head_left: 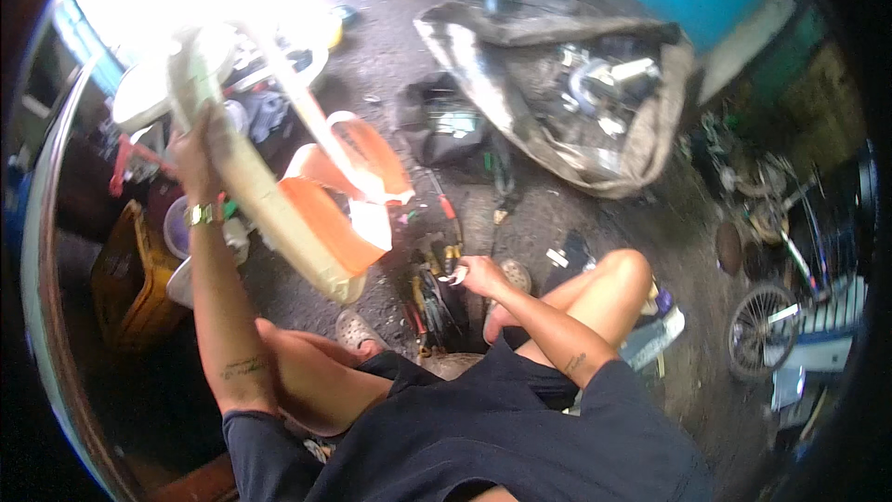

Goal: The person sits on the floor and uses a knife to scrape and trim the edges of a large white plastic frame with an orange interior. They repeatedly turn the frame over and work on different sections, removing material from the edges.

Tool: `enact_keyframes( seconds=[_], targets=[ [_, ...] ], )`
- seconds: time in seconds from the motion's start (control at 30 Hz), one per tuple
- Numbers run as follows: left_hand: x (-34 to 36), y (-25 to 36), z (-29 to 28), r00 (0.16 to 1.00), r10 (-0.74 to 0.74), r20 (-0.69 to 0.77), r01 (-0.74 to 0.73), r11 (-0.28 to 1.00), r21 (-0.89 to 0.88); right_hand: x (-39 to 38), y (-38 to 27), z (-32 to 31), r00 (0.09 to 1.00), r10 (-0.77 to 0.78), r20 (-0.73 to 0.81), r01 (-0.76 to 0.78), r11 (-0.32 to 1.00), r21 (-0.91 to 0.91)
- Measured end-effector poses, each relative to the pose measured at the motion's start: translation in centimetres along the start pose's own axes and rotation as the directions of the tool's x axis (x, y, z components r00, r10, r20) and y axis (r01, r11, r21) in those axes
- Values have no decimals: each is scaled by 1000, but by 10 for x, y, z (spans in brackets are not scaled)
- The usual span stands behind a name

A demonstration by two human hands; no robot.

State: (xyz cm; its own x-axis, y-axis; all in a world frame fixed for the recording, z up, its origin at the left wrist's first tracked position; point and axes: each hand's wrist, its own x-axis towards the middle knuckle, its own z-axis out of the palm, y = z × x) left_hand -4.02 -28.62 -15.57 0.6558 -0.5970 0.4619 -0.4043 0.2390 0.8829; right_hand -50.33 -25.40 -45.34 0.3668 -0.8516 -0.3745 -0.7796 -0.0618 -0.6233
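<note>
My left hand (193, 156), with a watch on the wrist, is closed round a long, curved cream plastic piece (265, 204) raised on the left. Orange panels (321, 223) and a thin white strip show along its right side; whether they are all one part I cannot tell. Low between my feet, my right hand (481, 275) has its fingers drawn together at something small and pale, too small to name. Just beneath it lies a heap of hand tools (432, 302), some with red or yellow handles.
A large open sack (655, 153) of metal scrap lies ahead right, beside a black bag (441, 121). A yellow crate (139, 284) and white basins stand left. A spoked wheel (762, 333) and other metal parts lie far right. Strong glare washes out the upper left.
</note>
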Motion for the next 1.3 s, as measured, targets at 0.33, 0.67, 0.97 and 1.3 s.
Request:
enact_keyframes(
  seconds=[0.33,0.67,0.97,1.3],
  targets=[
    [80,-133,-82,961,37,276,-140,922,362,-82,-114,-165,818,-447,-362,509,856,94],
    [79,-144,-37,888,-211,409,281,953,-118,-188,14,-384,535,-56,-843,-129,981,-147],
    [-15,-36,90,963,-172,209,236,910,-342,-334,283,-529,428,89,-899,-807,486,-336],
    [-57,20,58,985,-145,-90,159,970,182,-16,-263,-198,582,-801,-144,763,598,-245]
  ],
)
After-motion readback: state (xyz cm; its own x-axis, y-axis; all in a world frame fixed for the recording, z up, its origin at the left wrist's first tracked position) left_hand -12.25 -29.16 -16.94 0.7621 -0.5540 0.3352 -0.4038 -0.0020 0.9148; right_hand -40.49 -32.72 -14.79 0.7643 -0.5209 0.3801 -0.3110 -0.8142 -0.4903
